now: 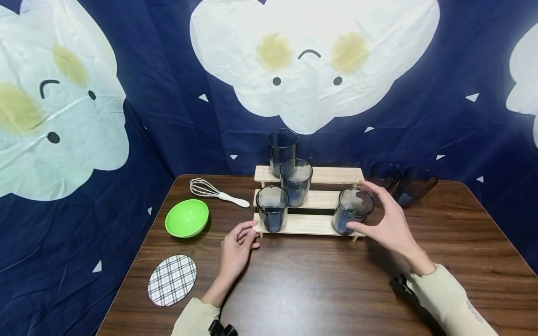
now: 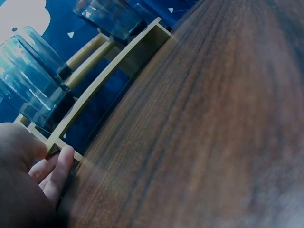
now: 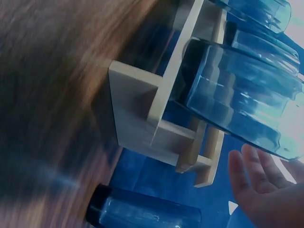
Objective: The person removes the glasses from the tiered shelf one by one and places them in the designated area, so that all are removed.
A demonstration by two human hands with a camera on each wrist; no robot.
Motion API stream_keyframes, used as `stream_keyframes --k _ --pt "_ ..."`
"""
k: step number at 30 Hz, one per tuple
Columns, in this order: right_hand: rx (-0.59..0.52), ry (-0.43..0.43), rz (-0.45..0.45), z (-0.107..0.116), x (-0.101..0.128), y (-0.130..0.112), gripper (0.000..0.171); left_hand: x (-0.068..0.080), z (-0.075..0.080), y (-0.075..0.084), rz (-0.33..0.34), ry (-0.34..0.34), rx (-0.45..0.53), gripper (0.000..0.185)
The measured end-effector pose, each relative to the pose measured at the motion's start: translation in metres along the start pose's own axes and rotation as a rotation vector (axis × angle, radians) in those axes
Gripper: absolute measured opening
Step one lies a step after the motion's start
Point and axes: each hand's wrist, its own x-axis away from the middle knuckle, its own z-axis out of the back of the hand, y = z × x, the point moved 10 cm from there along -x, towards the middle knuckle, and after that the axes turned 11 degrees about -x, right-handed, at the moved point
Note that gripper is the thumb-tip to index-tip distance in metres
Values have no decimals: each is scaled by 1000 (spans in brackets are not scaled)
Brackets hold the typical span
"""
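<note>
A three-tier wooden rack [image 1: 313,225] stands on the table. My left hand [image 1: 236,249] holds the left end of its lowest tier, thumb above and fingers beneath, as the left wrist view shows. My right hand [image 1: 391,226] is spread beside a dark tinted glass [image 1: 352,212] at the right end of that tier. Its thumb is before the glass and its straight fingers are near the rim; firm contact cannot be made out. Other tinted glasses stand upright on the rack: one on the lowest tier's left [image 1: 272,210], one on the middle tier [image 1: 296,184], one on the top tier [image 1: 281,151].
Two more tinted glasses [image 1: 414,186] stand on the table behind my right hand. To the left lie a white whisk [image 1: 218,192], a green bowl [image 1: 187,218] and a plaid round mat [image 1: 172,280]. A blue cloth with clouds [image 1: 168,93] hangs behind the table.
</note>
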Motion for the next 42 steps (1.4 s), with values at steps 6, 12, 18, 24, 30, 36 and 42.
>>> stream_keyframes --k 6,12,18,24,30,36,42 --pt "10 21 -3 -3 0 -5 96 0 0 0 1 1 1 21" --pt "-27 50 -3 -5 -2 -28 82 1 0 -1 -4 5 -2 21" --pt "-61 106 -13 -3 -2 -33 78 1 0 -1 -7 6 1 21" --pt "-94 149 -24 0 -1 -33 76 0 0 -2 -9 6 -3 21" --pt "-101 177 -31 13 -2 -42 76 0 1 -1 -6 10 -4 21" --pt "-117 202 -27 29 -5 -53 76 0 0 0 -4 10 -9 21" --pt "-208 235 -19 49 -7 -50 77 0 0 0 -5 11 -8 21"
